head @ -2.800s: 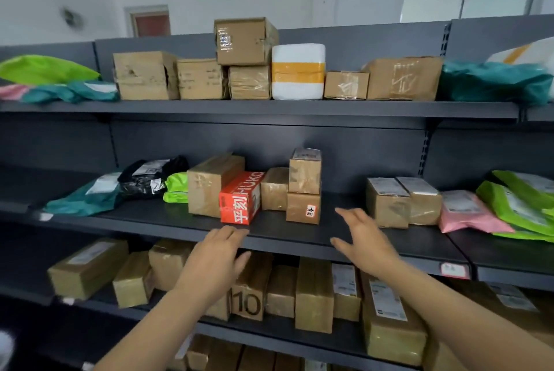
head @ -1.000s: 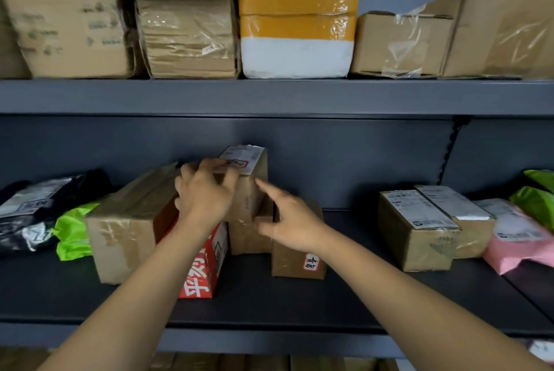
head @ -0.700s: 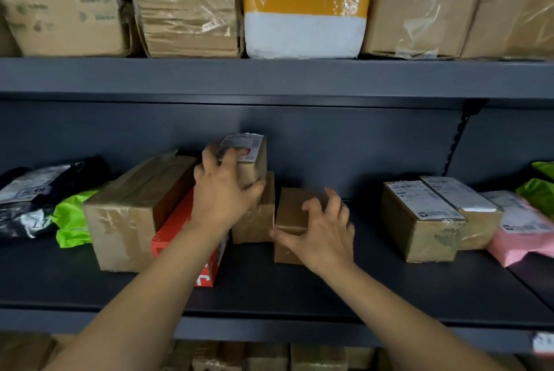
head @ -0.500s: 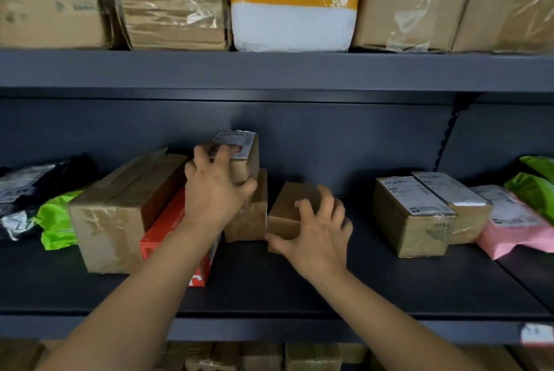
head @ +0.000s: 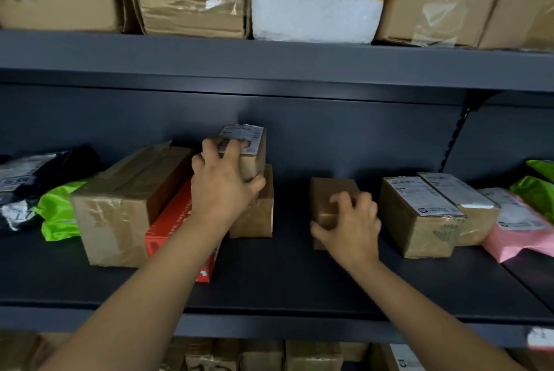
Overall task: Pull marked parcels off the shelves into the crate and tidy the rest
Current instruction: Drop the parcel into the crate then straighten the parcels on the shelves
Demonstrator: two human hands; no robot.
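On the dark shelf (head: pixel 299 280), beside a big brown box (head: pixel 120 205) and a red box (head: pixel 177 226), the left hand (head: pixel 223 187) grips the little labelled box (head: pixel 253 157) sitting on a plain box (head: pixel 257 217), and the right hand (head: pixel 352 229) grips a small brown box (head: pixel 329 193) standing apart on the shelf.

Matt dark metal shelf (head: pixel 269 289), brown cardboard boxes (head: pixel 120 205) under glossy tape, shiny plastic mailers (head: pixel 57 214).

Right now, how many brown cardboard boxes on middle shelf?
6: large box left; top box in left hand, stacked on lower box; small box under right hand; two labelled boxes right. Others may hide behind.
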